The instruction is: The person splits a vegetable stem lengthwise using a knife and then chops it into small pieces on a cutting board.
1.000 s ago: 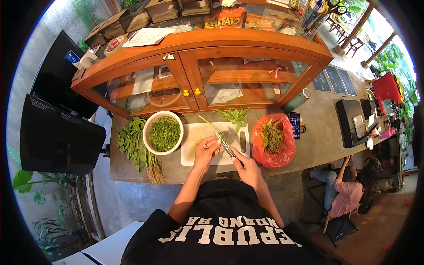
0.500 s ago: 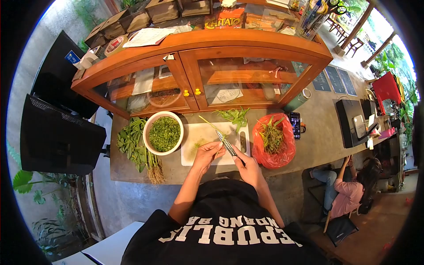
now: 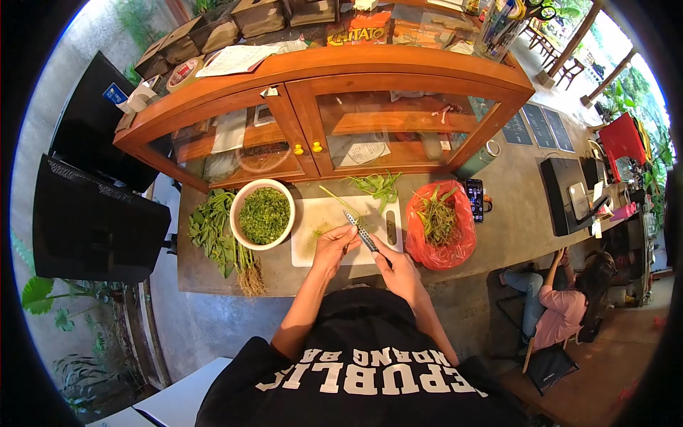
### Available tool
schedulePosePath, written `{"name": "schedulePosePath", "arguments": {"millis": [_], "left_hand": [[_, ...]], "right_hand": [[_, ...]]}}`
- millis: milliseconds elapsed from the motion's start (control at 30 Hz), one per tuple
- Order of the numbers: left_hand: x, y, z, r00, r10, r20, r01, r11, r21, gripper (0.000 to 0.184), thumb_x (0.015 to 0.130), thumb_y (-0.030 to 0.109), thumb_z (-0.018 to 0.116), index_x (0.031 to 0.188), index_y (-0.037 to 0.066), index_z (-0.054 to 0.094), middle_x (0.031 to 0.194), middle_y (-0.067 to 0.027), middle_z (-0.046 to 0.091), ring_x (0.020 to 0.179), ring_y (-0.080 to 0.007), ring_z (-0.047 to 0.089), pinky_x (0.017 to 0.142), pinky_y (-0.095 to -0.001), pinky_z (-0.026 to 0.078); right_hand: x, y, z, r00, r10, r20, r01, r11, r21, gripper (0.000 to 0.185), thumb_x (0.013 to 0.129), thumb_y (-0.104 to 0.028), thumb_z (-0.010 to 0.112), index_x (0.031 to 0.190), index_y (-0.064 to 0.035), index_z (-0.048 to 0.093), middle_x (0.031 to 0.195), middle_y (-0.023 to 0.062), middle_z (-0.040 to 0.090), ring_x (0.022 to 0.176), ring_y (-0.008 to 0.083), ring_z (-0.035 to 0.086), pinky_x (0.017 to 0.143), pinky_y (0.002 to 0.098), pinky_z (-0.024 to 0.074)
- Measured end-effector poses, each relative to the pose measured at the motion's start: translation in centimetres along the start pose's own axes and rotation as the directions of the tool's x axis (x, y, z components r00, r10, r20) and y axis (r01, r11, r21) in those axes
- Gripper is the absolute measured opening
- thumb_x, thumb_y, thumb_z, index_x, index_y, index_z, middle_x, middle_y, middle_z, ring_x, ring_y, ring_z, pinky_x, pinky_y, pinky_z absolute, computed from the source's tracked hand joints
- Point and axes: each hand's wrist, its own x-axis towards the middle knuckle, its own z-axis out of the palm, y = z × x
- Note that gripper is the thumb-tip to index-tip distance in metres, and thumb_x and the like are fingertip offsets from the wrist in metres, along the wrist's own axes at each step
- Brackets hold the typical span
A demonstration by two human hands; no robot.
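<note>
My right hand [image 3: 400,273] grips a knife [image 3: 362,233] whose dark blade is patterned with light spots, slanting up and left over a white cutting board [image 3: 307,213]. Close to the blade, my left hand [image 3: 333,247] has its fingers pinched together; what lies between them is too small to make out. A pale green stem [image 3: 331,194] and a leafy sprig [image 3: 378,186] lie at the far side of the board. Left of it stands a white bowl [image 3: 235,225] full of chopped greens [image 3: 265,217]. On the right, a red plastic bag [image 3: 445,257] holds stems and trimmings [image 3: 439,220].
Uncut leafy greens with roots [image 3: 220,231] lie left of the bowl. A phone [image 3: 474,201] rests beyond the bag. A wooden glass-door cabinet [image 3: 306,89] closes off the back of the table. To the right, another person [image 3: 565,299] sits on a chair.
Both hands and the knife stay almost in the same place. The whole view has shifted very slightly; nothing has been picked up or put down.
</note>
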Motion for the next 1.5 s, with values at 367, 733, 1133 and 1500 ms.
{"name": "schedulePosePath", "arguments": {"millis": [367,733,1133,1500], "left_hand": [[0.1,0.0,0.4,0.997,0.048,-0.065,-0.056,0.991,-0.123,0.021,0.092,0.013,0.07,0.105,-0.004,0.068,0.092,-0.0077,0.07,0.079,-0.0143,0.067,0.077,-0.0288,0.06],[0.0,0.6,-0.2,0.993,0.044,0.112,-0.023,0.983,-0.181,0.021,0.097,0.008,0.061,0.114,-0.002,0.062,0.105,-0.011,0.07,0.09,-0.0143,0.069,0.081,-0.0273,0.06],[0.5,0.0,-1.1,0.998,0.029,0.059,-0.023,0.995,-0.093,0.038,0.091,0.0,0.066,0.126,-0.002,0.053,0.106,-0.0138,0.07,0.094,-0.0179,0.069,0.084,-0.0269,0.059],[-0.4,1.2,-0.5,0.995,-0.042,0.092,0.043,0.999,-0.004,0.042,0.091,0.002,0.066,0.131,0.0,0.052,0.11,-0.0145,0.069,0.099,-0.0196,0.069,0.09,-0.0277,0.057]], "right_hand": [[-0.3,-0.4,-0.3,0.999,0.002,0.049,-0.003,1.0,0.026,0.042,0.097,-0.014,0.056,0.139,-0.0174,0.053,0.109,0.0271,0.064,0.103,0.0399,0.064,0.083,0.0379,0.0509],[-0.2,0.7,-0.1,1.0,-0.029,0.002,0.029,0.999,0.034,0.043,0.098,-0.018,0.056,0.141,-0.0191,0.051,0.075,0.0211,0.05,0.062,0.0185,0.04,0.064,0.0308,0.0452],[-0.2,0.9,-0.3,1.0,0.003,0.015,-0.003,1.0,0.008,0.043,0.098,-0.016,0.056,0.14,-0.0181,0.051,0.09,0.0267,0.059,0.071,0.0287,0.058,0.074,0.0323,0.0483],[-0.2,1.5,0.0,1.0,-0.017,-0.019,0.018,1.0,0.006,0.043,0.097,-0.018,0.055,0.14,-0.02,0.051,0.073,0.0253,0.051,0.06,0.0342,0.048,0.064,0.0368,0.0462]]}}
